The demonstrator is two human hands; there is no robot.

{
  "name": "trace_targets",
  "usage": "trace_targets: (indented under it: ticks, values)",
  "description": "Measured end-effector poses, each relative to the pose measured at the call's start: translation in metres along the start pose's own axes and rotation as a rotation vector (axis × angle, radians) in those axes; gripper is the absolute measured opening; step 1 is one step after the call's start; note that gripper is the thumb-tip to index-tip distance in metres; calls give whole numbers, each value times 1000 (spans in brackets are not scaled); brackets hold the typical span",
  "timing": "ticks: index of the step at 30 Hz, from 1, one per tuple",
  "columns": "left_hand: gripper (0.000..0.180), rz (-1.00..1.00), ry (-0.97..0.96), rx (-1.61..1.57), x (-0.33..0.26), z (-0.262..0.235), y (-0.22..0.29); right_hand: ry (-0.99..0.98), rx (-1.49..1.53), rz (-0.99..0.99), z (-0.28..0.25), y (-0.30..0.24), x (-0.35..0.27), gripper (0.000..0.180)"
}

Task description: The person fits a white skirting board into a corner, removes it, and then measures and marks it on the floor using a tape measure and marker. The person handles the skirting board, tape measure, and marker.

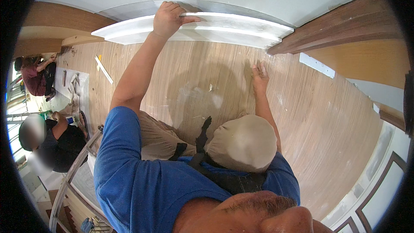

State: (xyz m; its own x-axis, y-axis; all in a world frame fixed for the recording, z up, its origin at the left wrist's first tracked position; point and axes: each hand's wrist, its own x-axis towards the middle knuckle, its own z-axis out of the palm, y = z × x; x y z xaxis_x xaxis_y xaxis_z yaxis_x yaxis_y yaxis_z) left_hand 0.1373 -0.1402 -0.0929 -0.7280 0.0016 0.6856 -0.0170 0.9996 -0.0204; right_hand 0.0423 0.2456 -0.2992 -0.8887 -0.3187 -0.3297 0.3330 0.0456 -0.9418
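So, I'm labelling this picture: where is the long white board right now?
The white board spans the upper middle of the head view, gripped at its upper edge by the left hand, its right end beside the dark-brown wooden beam.

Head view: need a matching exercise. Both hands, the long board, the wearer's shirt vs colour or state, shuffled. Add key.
Things:
1. Left hand
2. Right hand
3. Long board
4. Shirt

Colour or state:
A. Blue
B. Holding nothing, fingers apart, low near the wood-grain floor
C. Gripping an edge, thumb on the near side
D. White

Pairs: 1-C, 2-B, 3-D, 4-A
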Motion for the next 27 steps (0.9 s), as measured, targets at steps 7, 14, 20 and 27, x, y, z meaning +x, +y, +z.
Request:
trace_targets:
  ticks: [7, 14, 20, 27]
  values:
    - [49, -3, -11, 36, -2, -7, 2, 23, -30, 68, -1, -1, -4, 70]
    - [44, -64, -57, -13, 2, -14, 11, 70, -12, 20, 0, 12, 2, 66]
    - [51, -85, -73, 44, 4, -9, 12, 89, -144, 40, -1, 15, 8, 60]
    - [48, -4, -33, 20, 4, -10, 14, 125, -132, 0, 13, -6, -7, 62]
